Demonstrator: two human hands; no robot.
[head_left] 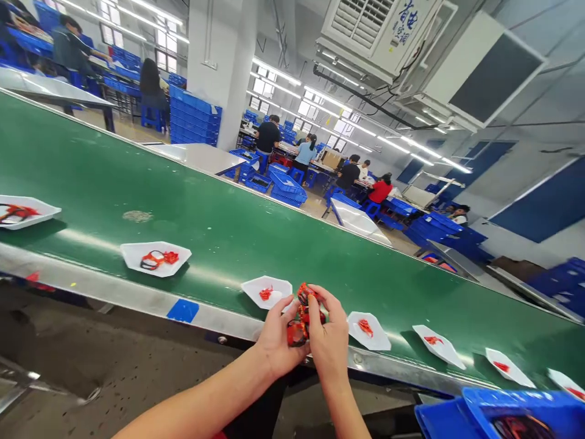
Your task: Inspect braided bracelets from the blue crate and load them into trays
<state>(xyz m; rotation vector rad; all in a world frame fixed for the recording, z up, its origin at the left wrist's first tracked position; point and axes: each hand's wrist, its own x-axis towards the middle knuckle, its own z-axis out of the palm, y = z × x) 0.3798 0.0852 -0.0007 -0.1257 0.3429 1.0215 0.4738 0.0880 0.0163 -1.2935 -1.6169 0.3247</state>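
Observation:
Both my hands hold a small red and black assembly [303, 316] just over the metal front rail of the green conveyor belt [219, 225]. My left hand [276, 341] pinches its lower left side. Fingers of my right hand [329, 341] wrap its right side. Right behind the hands lies a white tray [269, 286] with a small red part in it. Another white tray [371, 334] with a red part sits just to the right of my right hand.
More white trays with red parts lie along the belt, among them one [156, 257] to the left and one [439, 344] to the right. A blue bin [503, 414] stands at bottom right. People work at tables and blue crates beyond the belt.

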